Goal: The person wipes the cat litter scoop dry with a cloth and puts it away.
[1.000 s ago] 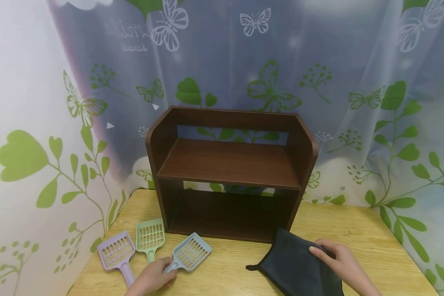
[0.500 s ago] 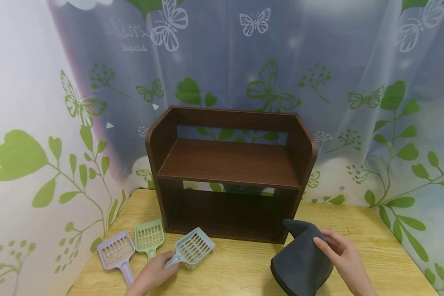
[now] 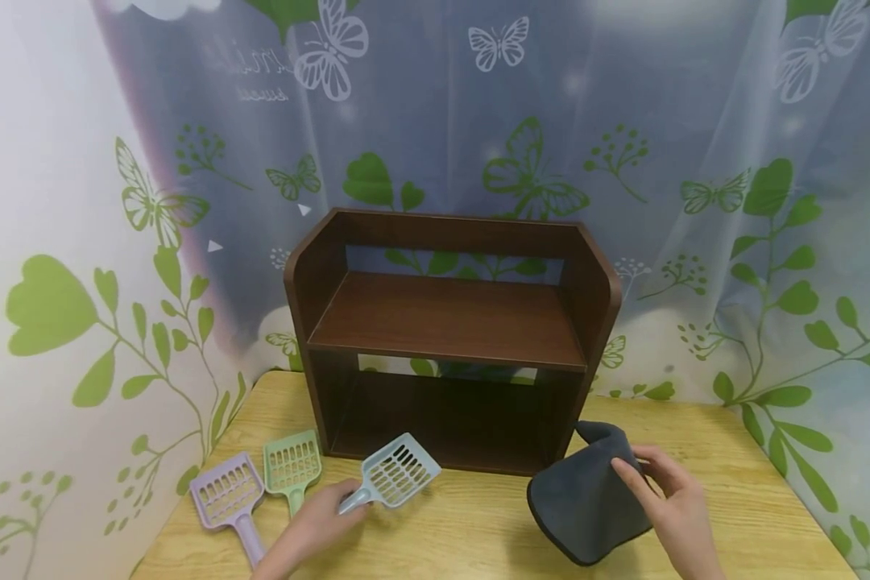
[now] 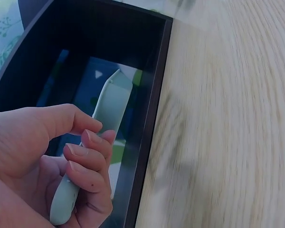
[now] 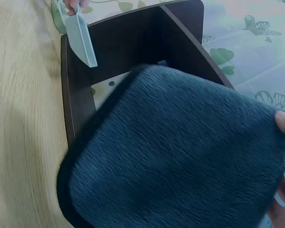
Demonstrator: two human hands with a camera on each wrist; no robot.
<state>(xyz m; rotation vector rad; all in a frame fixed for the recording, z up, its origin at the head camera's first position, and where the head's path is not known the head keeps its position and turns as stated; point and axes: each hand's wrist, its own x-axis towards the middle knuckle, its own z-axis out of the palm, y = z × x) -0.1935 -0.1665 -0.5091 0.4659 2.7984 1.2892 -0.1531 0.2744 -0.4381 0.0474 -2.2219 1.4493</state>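
My left hand [image 3: 325, 517] grips a light blue litter scoop [image 3: 374, 488] by its handle, its slotted head tilted up before the shelf's lower opening. In the left wrist view, curled fingers wrap the scoop's handle [image 4: 63, 202]. At the right, my right hand [image 3: 677, 503] pinches a dark grey cloth [image 3: 587, 501] near its upper edge; the cloth hangs folded over above the table. Its fuzzy surface fills much of the right wrist view, where the cloth [image 5: 180, 152] covers part of the shelf. Beside my left hand lie a green litter scoop [image 3: 295, 489] and a purple litter scoop [image 3: 247, 535].
A dark brown two-tier shelf [image 3: 449, 318] stands at the back middle of the wooden table [image 3: 471, 532]. Its upper and lower levels hold no objects. A patterned curtain [image 3: 435, 121] hangs behind and along both sides.
My left hand has lifted the blue scoop and moved it right toward the shelf. My right hand has raised the cloth off the table, so it now hangs folded.
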